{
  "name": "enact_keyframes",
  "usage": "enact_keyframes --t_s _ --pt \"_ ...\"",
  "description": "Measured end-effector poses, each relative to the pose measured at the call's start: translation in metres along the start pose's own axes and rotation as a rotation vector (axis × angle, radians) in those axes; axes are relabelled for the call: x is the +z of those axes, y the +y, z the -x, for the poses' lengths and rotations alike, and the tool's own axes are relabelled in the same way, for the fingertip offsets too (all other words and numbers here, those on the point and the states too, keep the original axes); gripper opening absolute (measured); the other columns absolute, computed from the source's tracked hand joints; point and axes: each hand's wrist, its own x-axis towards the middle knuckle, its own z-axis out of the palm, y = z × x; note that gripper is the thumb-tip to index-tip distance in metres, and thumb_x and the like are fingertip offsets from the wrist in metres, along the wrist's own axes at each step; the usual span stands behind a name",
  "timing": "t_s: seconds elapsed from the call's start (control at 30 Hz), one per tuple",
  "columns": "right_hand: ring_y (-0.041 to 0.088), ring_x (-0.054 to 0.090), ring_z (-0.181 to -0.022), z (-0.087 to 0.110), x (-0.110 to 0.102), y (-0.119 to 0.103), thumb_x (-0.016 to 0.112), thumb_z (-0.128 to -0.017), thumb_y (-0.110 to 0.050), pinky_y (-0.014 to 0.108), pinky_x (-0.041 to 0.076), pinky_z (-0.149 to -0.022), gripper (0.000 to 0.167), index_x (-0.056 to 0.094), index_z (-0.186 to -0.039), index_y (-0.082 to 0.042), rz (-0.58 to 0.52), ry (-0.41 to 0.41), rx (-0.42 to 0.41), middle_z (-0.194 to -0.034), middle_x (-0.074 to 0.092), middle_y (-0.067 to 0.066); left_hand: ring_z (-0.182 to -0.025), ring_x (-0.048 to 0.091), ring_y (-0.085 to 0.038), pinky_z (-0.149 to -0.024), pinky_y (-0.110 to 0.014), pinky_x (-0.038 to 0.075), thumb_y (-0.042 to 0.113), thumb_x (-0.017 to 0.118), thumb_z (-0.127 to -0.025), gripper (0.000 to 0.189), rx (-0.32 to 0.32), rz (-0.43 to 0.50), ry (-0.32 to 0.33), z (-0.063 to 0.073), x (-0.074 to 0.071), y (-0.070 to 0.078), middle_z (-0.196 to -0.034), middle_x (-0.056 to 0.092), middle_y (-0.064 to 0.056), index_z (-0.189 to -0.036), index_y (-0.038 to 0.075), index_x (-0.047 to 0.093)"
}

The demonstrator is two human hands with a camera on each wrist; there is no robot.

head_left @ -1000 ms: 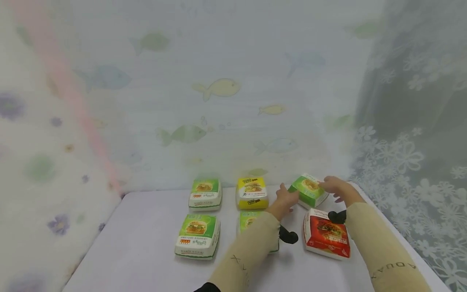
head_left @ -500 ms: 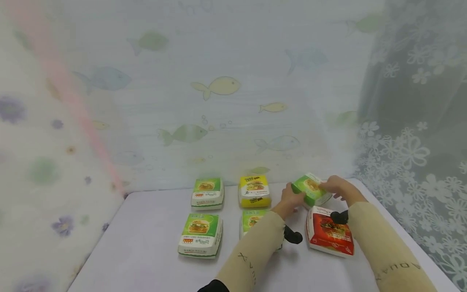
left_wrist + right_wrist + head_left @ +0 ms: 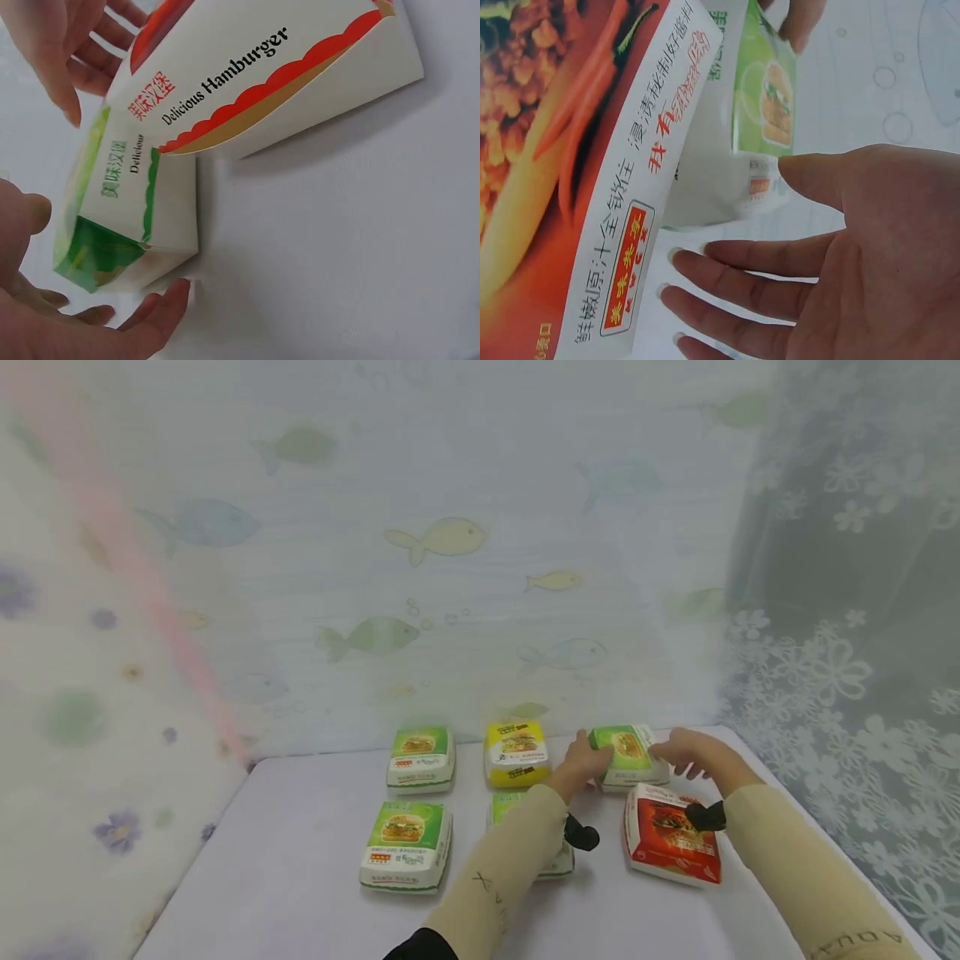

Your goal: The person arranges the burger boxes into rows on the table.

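Note:
A green-and-white hamburger box (image 3: 628,747) sits at the table's back right, between both hands. My left hand (image 3: 581,766) is at its left side. In the left wrist view, that hand's spread fingers (image 3: 154,319) curve around the box's green corner with a slight gap. On the other side, my right hand (image 3: 705,756) has its thumb tip at the box's right edge. The right wrist view shows its other fingers (image 3: 742,300) stretched out and apart below the box. Directly in front lies a red hamburger box (image 3: 675,839), which partly hides the green one in both wrist views.
Left of the hands stands a yellow hamburger box (image 3: 517,756). A green box (image 3: 555,864) is partly covered by the left sleeve. Two more, a back green box (image 3: 422,760) and a front green box (image 3: 407,847), form the left column. A fish-patterned curtain (image 3: 450,652) hangs behind the table.
The green box between my hands has turned from a slanted position to sit more squarely with the table edge. Both hands have stayed close beside it.

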Motion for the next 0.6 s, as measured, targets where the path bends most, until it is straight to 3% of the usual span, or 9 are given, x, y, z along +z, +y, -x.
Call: enact_keyframes --t_s 0.13,0.3,0.5,0.6 --pt "0.051 0.061 -0.111 0.0 -0.001 0.003 0.05 -0.105 -0.031 0.06 0.051 -0.093 0.062 0.039 -0.133 0.023 -0.028 -0.011 -0.005 -0.122 0.06 0.038 -0.12 0.055 -0.031 -0.084 -0.047 0.059 0.037 0.064 -0.101 0.074 -0.02 -0.033 -0.041 0.007 -0.006 -0.002 -0.153 0.043 -0.018 -0.159 0.008 0.029" --pt "0.046 0.064 -0.11 0.0 0.002 0.003 0.049 -0.106 -0.028 0.056 0.054 -0.089 0.053 0.046 -0.128 0.021 -0.018 -0.024 -0.034 -0.12 0.063 0.033 -0.105 0.055 -0.029 -0.087 -0.049 0.057 0.03 0.066 -0.1 0.068 -0.029 -0.002 -0.087 0.016 -0.008 -0.009 -0.14 0.052 -0.016 -0.156 0.007 0.035" --pt "0.041 0.068 -0.103 0.004 0.007 0.001 0.05 -0.105 -0.026 0.054 0.056 -0.085 0.045 0.057 -0.117 0.017 -0.002 -0.043 -0.061 -0.105 0.071 0.024 -0.09 0.056 -0.027 -0.088 -0.05 0.055 0.022 0.062 -0.101 0.049 0.005 0.028 -0.099 0.013 -0.013 -0.006 -0.11 0.058 -0.01 -0.144 0.005 0.048" --pt "0.039 0.069 -0.1 0.005 0.007 -0.001 0.051 -0.104 -0.027 0.052 0.056 -0.084 0.043 0.059 -0.112 0.014 0.0 -0.047 -0.062 -0.101 0.071 0.021 -0.089 0.056 -0.026 -0.09 -0.049 0.055 0.021 0.061 -0.102 0.048 0.008 0.049 -0.086 0.009 -0.017 -0.006 -0.11 0.059 -0.01 -0.145 0.004 0.05"
